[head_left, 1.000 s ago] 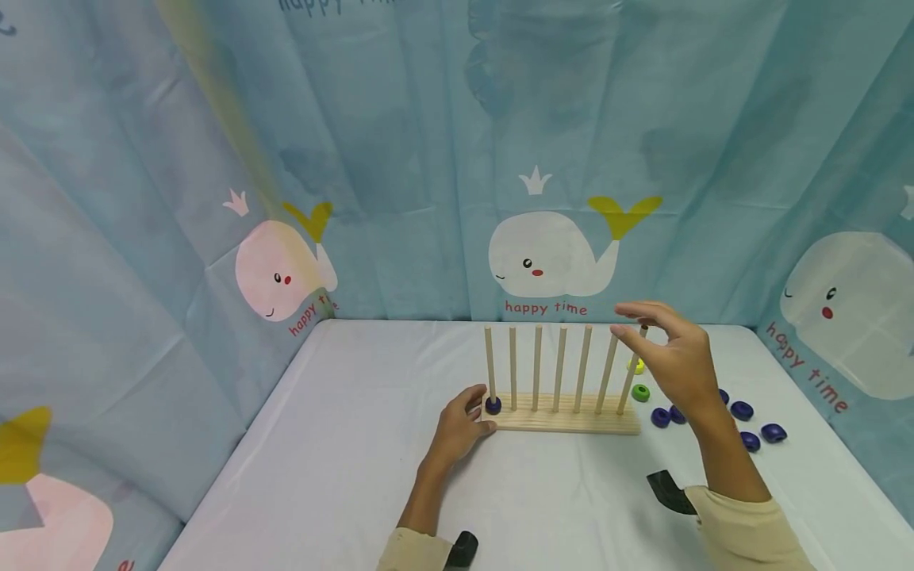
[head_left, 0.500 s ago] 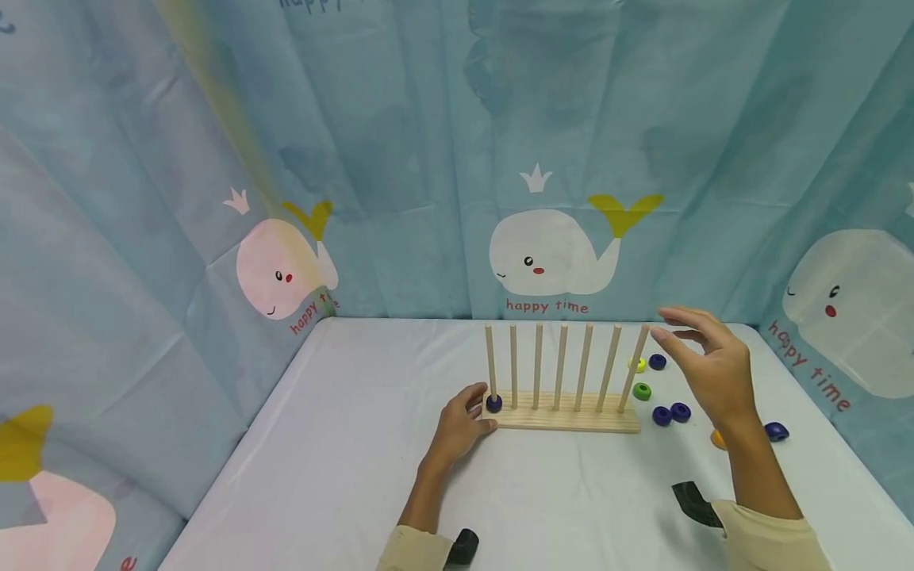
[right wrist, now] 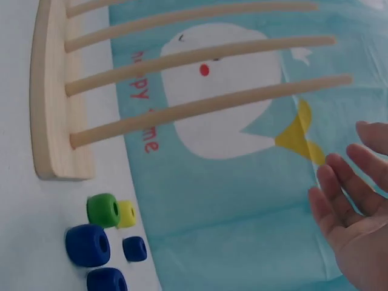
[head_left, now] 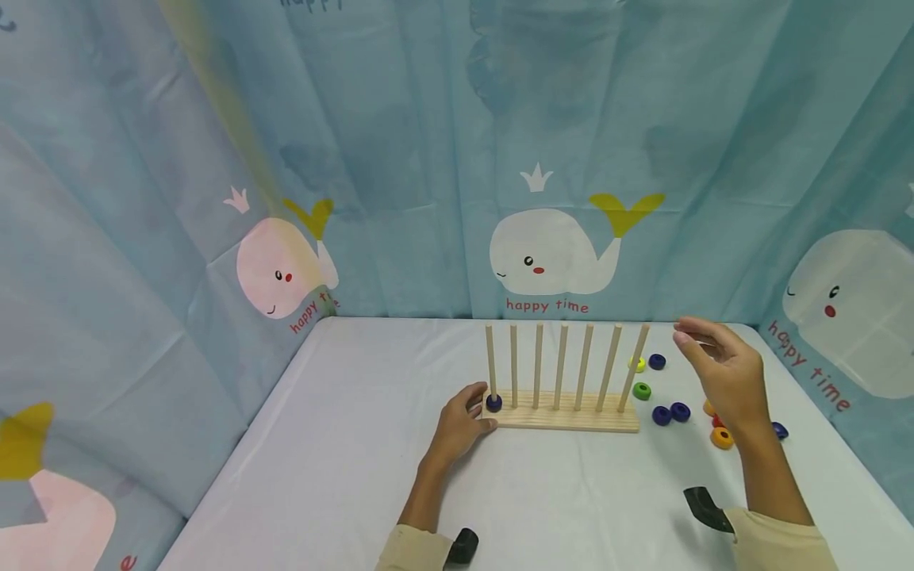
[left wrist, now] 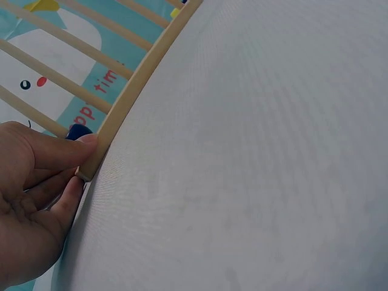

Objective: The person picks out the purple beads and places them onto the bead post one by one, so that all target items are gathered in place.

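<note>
Pale wooden peg rack (head_left: 546, 419): I see left hand (head_left: 455, 431) pinching its end, right hand (head_left: 731, 381) loosely spread; threaded round dark-blue bead (head_left: 493, 404) appears smooth.

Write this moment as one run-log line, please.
left hand grips peg rack | right hand midair, empty | blue bead on leftmost peg

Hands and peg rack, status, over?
Left hand holding peg rack at its left end. Right hand empty, hovering right of it. One dark blue bead on leftmost peg, other six pegs bare. Loose beads to the right, none blocking pegs.
</note>
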Motion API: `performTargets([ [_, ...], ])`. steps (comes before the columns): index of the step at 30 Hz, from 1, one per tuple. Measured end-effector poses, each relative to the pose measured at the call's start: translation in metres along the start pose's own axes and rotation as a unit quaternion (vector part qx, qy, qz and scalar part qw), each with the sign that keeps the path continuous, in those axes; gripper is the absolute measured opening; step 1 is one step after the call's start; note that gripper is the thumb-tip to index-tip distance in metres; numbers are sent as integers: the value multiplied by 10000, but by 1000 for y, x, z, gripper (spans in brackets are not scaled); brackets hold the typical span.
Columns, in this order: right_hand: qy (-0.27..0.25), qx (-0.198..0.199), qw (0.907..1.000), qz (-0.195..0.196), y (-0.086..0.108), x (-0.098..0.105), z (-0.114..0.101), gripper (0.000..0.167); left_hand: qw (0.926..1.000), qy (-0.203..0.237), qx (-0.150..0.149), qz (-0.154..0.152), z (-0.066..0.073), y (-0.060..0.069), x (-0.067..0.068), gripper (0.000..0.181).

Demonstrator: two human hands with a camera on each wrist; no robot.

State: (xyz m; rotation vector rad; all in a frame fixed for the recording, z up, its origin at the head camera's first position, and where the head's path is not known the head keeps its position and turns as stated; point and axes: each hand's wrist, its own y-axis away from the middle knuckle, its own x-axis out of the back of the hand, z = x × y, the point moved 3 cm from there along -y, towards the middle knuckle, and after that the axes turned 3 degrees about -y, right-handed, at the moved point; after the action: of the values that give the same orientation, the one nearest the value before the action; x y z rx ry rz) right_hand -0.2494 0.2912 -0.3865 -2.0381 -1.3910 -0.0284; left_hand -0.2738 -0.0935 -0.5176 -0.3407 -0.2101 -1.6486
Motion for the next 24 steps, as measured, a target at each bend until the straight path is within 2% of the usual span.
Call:
performTargets([
  [11, 273, -362, 9987, -220, 0, 7, 24, 48, 9999, -15, -98, -33, -1, -2, -1, 71],
  [17, 237, -458, 9979, -391, 0, 7, 38, 51, 9999, -50, -102, -55, 1, -2, 0, 70],
  [24, 154, -519, 9971, -541, 0, 7, 56, 50, 10000, -28, -63, -37, -2, -2, 1, 71],
])
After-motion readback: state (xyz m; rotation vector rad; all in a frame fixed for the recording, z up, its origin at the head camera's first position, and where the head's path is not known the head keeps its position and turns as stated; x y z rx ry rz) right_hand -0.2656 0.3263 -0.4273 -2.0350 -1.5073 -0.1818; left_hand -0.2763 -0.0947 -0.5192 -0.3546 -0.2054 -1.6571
